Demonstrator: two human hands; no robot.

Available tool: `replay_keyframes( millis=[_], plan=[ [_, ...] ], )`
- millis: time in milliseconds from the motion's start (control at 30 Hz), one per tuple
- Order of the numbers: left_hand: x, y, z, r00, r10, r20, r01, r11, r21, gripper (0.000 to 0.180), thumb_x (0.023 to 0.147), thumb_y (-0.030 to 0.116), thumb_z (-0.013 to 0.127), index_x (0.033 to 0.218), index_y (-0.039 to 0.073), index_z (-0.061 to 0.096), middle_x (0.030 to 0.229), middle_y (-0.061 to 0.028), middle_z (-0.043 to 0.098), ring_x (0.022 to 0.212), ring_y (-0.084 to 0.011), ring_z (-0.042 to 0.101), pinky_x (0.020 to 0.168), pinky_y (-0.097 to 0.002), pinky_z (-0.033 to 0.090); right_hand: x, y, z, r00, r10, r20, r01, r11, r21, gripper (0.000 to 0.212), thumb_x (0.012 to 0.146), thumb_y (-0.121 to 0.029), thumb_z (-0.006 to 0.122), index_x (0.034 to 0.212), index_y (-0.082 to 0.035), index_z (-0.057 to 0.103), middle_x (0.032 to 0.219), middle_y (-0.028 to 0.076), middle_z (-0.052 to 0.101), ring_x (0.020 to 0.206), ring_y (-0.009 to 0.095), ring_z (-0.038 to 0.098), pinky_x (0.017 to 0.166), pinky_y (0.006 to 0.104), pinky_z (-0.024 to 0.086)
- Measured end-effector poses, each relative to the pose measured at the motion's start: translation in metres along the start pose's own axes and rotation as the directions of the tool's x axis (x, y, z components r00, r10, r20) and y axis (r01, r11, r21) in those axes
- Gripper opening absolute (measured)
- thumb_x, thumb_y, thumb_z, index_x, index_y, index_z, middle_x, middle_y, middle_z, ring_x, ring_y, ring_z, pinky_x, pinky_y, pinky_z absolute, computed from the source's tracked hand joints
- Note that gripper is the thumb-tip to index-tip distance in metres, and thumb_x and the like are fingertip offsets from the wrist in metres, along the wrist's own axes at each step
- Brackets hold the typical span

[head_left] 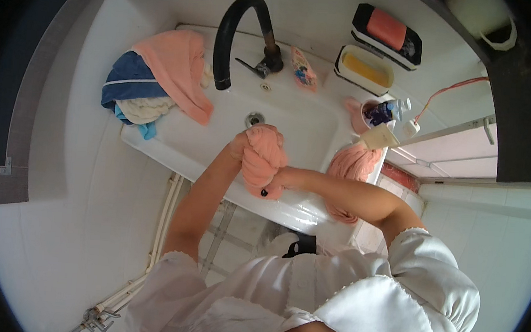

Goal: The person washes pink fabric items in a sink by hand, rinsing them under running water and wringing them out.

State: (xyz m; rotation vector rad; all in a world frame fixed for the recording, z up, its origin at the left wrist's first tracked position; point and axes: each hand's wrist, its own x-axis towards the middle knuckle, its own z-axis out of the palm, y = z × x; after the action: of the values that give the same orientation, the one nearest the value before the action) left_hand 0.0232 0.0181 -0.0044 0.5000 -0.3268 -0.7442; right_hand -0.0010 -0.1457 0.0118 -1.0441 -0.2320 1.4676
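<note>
A wet-looking coral-pink cloth [262, 157] is twisted into a tight bundle above the front of the white sink [304, 144]. My left hand [241, 144] is closed round its upper part, close to the drain [255, 120]. Lower down, my right hand [281, 178] grips the same cloth, its fingers partly hidden by the folds. A small dark round spot shows at the cloth's lower end; I cannot tell what it is. The black curved faucet [225, 44] stands behind my hands, its spout hanging over the basin.
A pile of clothes [161, 70], pink, navy, cream and blue, lies on the sink's left side. Another pink cloth [347, 172] drapes over the right rim beside a tube [377, 139] and a pink cup [358, 116]. Two soap dishes [365, 71] and a colourful packet [303, 69] sit behind.
</note>
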Motion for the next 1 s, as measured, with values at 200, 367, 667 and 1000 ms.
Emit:
replay_keyframes(
  millis=[200,367,667,1000],
  plan=[
    [-0.027,-0.028,-0.008,0.962,0.234,-0.143,-0.201,0.956,0.214,0.034,0.067,0.014,0.060,0.096,0.002,0.049,0.090,-0.0090,0.054,0.082,-0.0224,0.054,0.069,-0.0329,0.046,0.010,0.002,-0.022,0.996,0.087,-0.022,-0.085,0.834,-0.546,0.057,0.066,-0.016,0.066,0.115,-0.001,0.042,0.104,0.009,0.054,0.094,0.016,0.052,0.080,0.0278,0.042],
    [-0.047,-0.055,0.026,0.579,0.335,-0.743,0.056,0.893,0.446,0.038,0.066,0.000,0.057,0.103,0.001,0.047,0.097,-0.0102,0.053,0.089,-0.0207,0.055,0.076,-0.0315,0.048,-0.024,0.042,-0.021,0.929,-0.323,-0.179,0.130,0.740,-0.660,0.072,0.065,-0.026,0.067,0.122,0.002,0.033,0.112,0.016,0.050,0.104,0.023,0.048,0.084,0.0296,0.040],
    [-0.054,-0.084,0.055,0.518,0.406,-0.753,-0.459,0.875,0.156,0.049,0.066,0.002,0.056,0.112,-0.001,0.041,0.108,-0.0139,0.050,0.102,-0.0276,0.050,0.088,-0.0401,0.042,-0.059,0.065,-0.018,0.915,-0.189,-0.357,0.277,0.937,0.213,0.059,0.082,-0.038,0.048,0.126,-0.002,0.031,0.124,0.018,0.039,0.116,0.033,0.037,0.092,0.0417,0.036],
    [0.012,-0.072,0.105,0.769,0.388,-0.508,0.025,0.776,0.630,0.050,0.075,0.011,0.060,0.118,0.001,0.038,0.115,-0.0084,0.046,0.107,-0.0170,0.044,0.090,-0.0283,0.035,-0.103,0.102,0.005,0.641,-0.382,-0.666,0.697,0.653,0.297,0.053,0.076,-0.013,0.047,0.124,0.001,0.031,0.118,0.015,0.044,0.103,0.024,0.049,0.087,0.0341,0.041]
  ],
)
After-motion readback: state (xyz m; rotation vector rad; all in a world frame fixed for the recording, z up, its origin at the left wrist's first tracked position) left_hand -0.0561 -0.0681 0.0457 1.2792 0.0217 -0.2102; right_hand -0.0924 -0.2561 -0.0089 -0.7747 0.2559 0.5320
